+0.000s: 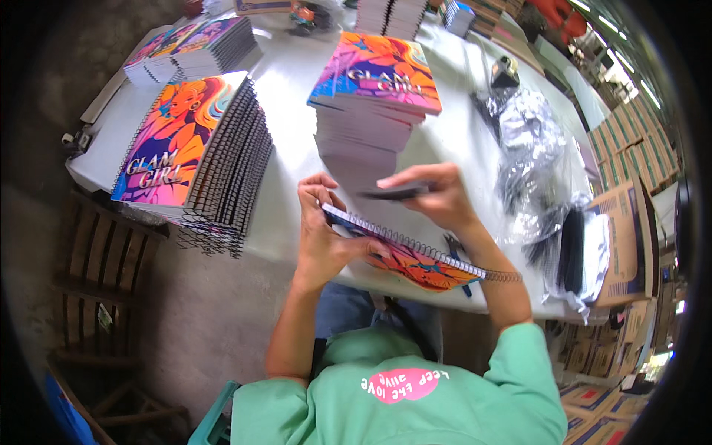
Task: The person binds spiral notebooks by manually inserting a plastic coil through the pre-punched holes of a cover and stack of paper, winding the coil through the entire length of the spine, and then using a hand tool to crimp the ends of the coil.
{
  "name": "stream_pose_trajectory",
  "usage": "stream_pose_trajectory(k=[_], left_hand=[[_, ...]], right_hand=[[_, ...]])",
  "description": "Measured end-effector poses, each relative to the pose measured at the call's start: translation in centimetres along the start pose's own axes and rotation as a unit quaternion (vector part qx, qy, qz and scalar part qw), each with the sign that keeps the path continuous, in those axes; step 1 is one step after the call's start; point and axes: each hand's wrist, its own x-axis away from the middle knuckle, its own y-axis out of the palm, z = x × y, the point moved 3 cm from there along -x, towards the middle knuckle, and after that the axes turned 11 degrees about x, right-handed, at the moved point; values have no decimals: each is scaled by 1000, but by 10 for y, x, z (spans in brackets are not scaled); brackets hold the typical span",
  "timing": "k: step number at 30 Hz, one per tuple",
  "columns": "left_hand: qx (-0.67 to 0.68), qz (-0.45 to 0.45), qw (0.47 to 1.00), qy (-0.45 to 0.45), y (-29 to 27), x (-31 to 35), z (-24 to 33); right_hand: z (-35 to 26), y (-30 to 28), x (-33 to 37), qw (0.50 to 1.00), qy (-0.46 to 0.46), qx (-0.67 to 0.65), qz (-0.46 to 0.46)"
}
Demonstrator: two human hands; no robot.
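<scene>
My left hand (320, 241) grips a spiral notebook (415, 261) by its left end, thumb across the colourful cover. The notebook is tilted over the table's near edge, its wire coil along the upper side. Loose coil sticks out past the notebook's right end, by my right forearm. Above the notebook, my right hand (443, 196) is closed on a dark, slim tool (397, 193), blurred by motion, pointing left. Its exact kind cannot be made out. Partly hidden behind the notebook is a dark tool with blue handles (466, 288).
Beyond my hands rises a stack of uncoiled notebooks (374, 78). A pile of coiled notebooks (174, 148) stands at left, with another pile (196, 48) behind it. Clear plastic bags of black coils (526, 148) and a cardboard box (624, 241) are at right. A wooden chair (104, 274) stands left.
</scene>
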Motion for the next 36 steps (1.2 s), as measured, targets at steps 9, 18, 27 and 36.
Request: stream_pose_trajectory(k=[9, 18, 27, 36], left_hand=[[-26, 9, 999, 45, -8, 2, -7], [76, 46, 996, -9, -11, 7, 1], [-64, 120, 986, 98, 4, 21, 43], [-259, 108, 914, 292, 17, 32, 55]], right_hand=[[-55, 21, -9, 974, -212, -36, -77], [48, -35, 38, 892, 76, 445, 29], [36, 14, 213, 749, 287, 588, 99], [-96, 22, 114, 946, 6, 297, 134]])
